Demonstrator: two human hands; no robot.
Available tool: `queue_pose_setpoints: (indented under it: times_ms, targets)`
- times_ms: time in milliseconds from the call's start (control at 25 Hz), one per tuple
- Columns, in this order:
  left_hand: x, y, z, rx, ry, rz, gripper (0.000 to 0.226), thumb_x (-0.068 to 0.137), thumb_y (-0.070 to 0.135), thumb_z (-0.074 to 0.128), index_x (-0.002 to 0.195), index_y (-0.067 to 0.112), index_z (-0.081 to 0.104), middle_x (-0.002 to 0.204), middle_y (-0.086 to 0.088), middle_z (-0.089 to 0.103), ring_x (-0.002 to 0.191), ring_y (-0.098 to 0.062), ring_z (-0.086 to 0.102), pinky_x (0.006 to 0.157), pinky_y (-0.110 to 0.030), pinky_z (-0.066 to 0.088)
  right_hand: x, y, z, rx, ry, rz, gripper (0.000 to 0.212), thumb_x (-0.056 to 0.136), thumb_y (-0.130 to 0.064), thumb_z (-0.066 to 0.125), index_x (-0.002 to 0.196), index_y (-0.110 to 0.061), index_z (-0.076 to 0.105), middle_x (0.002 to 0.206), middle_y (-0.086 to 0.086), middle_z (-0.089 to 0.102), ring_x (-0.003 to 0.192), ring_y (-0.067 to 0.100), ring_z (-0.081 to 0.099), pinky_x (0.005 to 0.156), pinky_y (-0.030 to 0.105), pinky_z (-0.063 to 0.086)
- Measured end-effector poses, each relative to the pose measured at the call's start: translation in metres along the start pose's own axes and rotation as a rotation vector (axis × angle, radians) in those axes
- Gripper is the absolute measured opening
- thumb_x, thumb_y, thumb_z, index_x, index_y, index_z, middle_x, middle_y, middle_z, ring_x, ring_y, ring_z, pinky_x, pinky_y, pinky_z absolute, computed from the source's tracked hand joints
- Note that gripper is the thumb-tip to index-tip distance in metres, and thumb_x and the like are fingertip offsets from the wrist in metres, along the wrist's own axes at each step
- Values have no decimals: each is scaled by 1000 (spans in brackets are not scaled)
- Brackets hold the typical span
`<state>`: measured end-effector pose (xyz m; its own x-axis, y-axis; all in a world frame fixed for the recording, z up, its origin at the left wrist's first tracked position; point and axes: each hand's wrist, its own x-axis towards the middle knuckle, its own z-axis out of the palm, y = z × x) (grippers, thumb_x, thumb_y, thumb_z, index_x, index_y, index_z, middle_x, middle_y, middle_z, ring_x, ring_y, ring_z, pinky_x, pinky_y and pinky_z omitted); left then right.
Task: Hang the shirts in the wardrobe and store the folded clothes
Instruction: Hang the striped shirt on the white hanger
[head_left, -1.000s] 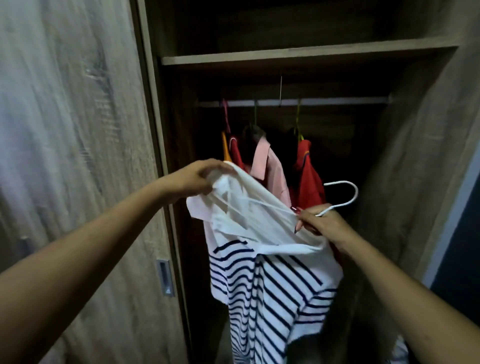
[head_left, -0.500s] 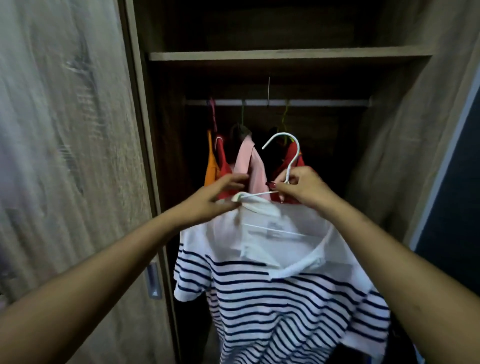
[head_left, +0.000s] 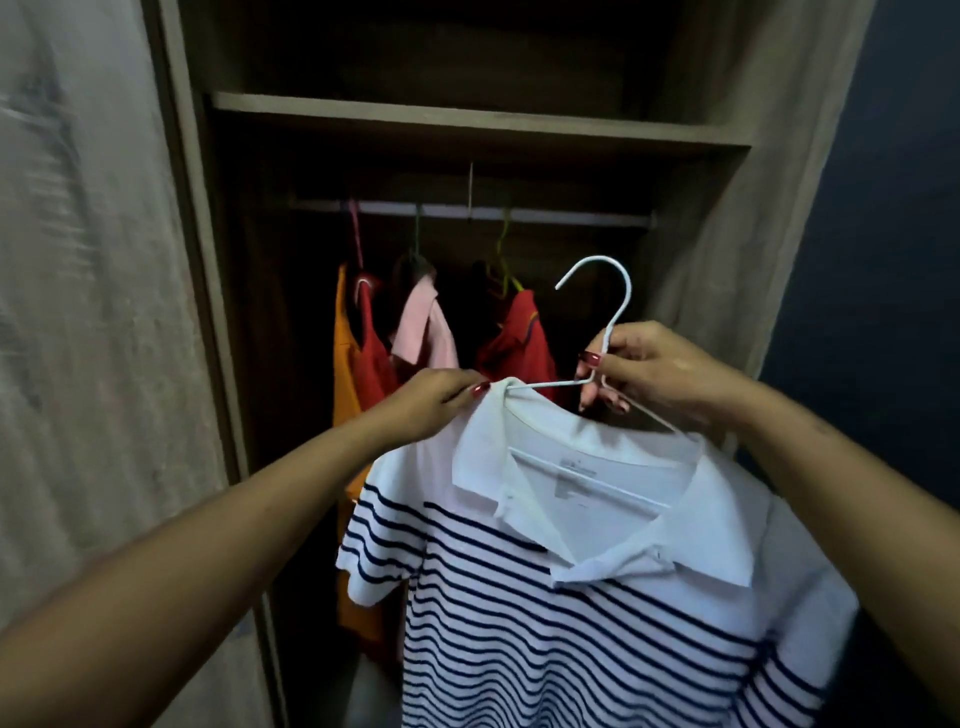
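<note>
Since half a second earlier, you had shifted the white hanger rightward and seated the striped shirt squarely on it, so it looked ready for hanging. Your right grip was closed round the hanger's neck, just under the hook. Your left grip pinched the shirt's collar edge at the hanger's left arm. The shirt hung below both, before the open wardrobe and well short of the rail.
</note>
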<state>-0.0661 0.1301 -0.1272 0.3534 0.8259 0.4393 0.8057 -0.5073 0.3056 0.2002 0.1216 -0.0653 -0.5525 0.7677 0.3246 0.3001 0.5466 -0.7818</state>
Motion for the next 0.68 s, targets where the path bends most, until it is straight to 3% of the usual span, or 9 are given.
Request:
queue_pose_setpoints:
  times_ms: [80,160,240,320,400,480,680]
  targets:
    - [30,11,9,-31,25,49,36,99,16,41,133,17,50,130,-6,58,118,-19,54,99,-31,43,-16,-4,-14,20,31,57,18,94,-5,50,90,10,60,76,27,69,48,17,52,46,22,47]
    - [62,22,18,46,33,88,54,94,6,45,143,27,36,148,-5,37,131,-26,44,105,-35,41,-30,-8,-28,0,89,108,19,94,-9,52,89,6,63,79,25,71,49,15,53,47,20,47]
    - [89,27,29,305,-25,52,67,91,8,50,146,37,25,159,3,14,133,-31,42,97,-43,48,-41,-13,-41,7,162,162,20,93,-9,53,90,7,63,80,26,71,48,14,52,44,16,44]
    - [107,25,36,547,-85,18,62,92,13,49,145,37,27,160,7,5,129,-32,45,89,-45,50,-45,-13,-50,27,248,204,22,93,-9,54,90,12,62,77,27,71,46,14,51,42,15,43]
    - [116,14,40,654,-74,33,49,92,11,47,139,23,40,156,-3,18,122,-33,49,87,-45,50,-42,-10,-54,42,343,244,25,93,-8,54,88,16,60,69,25,69,40,10,50,39,14,41]
    - [116,-8,41,603,-19,84,37,90,7,45,127,9,51,141,-12,36,110,-36,56,87,-45,50,-33,-6,-54,87,414,285,22,93,-5,53,85,15,60,61,22,65,35,6,52,37,12,39]
    - [97,-47,35,466,-2,187,29,90,14,48,114,-1,57,135,-18,44,108,-37,60,86,-45,52,17,-1,-40,351,487,376,21,88,15,45,76,8,60,53,19,63,39,10,59,40,13,47]
